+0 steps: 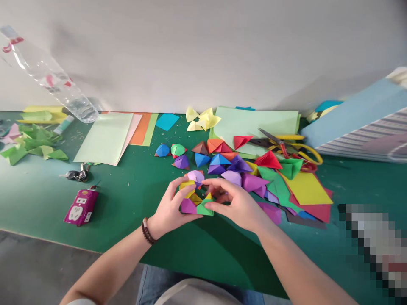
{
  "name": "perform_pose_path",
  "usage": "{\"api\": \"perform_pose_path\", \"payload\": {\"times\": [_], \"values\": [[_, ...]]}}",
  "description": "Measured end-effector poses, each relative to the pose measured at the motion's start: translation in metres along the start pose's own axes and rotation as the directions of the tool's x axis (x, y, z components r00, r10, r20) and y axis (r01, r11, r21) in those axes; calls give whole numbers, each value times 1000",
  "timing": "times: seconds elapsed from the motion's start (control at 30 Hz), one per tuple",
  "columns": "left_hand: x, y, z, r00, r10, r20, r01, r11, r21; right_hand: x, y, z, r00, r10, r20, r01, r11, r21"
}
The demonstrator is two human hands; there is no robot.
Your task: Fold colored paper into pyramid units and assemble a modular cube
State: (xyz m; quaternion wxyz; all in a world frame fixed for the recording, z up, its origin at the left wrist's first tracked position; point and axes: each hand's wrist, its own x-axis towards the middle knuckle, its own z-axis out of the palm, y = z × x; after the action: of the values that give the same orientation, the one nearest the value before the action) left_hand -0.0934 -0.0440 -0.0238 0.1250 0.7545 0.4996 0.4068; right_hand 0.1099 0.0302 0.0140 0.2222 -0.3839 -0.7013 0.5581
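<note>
You are holding a half-built origami ball (192, 199) with both hands, just above the table (121, 212). Your left hand (171, 207) is cupping it from one side, its fingers (178, 183) curled and clamped on the yellow and purple folds. Your right hand (237, 203) is gripping it from the other side, its fingers (216, 184) arching over the top while the thumb is pressing near the green fold. A beaded bracelet (148, 231) is circling your left wrist.

Just beyond the ball, folded paper pyramids (216, 163) in blue, purple, red and brown are lying in a loose cluster. To their right, a yellow sheet (307, 188) is lying among scattered paper, and scissors (280, 146) are resting on a pale green sheet (254, 125). On your left, keys (78, 175) and a magenta box (82, 206) are lying on the table, while a plastic bottle (54, 76) is lying near the wall.
</note>
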Motion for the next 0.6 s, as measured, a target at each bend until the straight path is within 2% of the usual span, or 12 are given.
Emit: {"api": "perform_pose_path", "payload": {"times": [0.13,0.2,0.3,0.37,0.43,0.5,0.6], "values": [[0,-1,-5,999,36,-28,-36,999,25,0,3,-7,999,-35,2,34,999,35],[-1,-4,-12,998,52,-33,-51,998,31,4,7,-12,995,-62,-76,62,998,5],[-2,-10,-23,996,68,-50,-67,998,23,14,15,-17,960,-160,-230,105,966,-235],[-2,-13,-28,996,65,-67,-66,998,-7,24,19,-16,938,-273,-214,150,875,-461],[-1,-15,-29,995,58,-76,-61,998,-35,34,21,-10,923,-359,-136,204,759,-619],[-1,-16,-28,996,54,-71,-57,998,-41,44,20,-2,922,-382,-59,223,651,-725],[-1,-14,-25,998,48,-46,-50,998,-41,54,19,13,939,-344,31,211,500,-840]]}}
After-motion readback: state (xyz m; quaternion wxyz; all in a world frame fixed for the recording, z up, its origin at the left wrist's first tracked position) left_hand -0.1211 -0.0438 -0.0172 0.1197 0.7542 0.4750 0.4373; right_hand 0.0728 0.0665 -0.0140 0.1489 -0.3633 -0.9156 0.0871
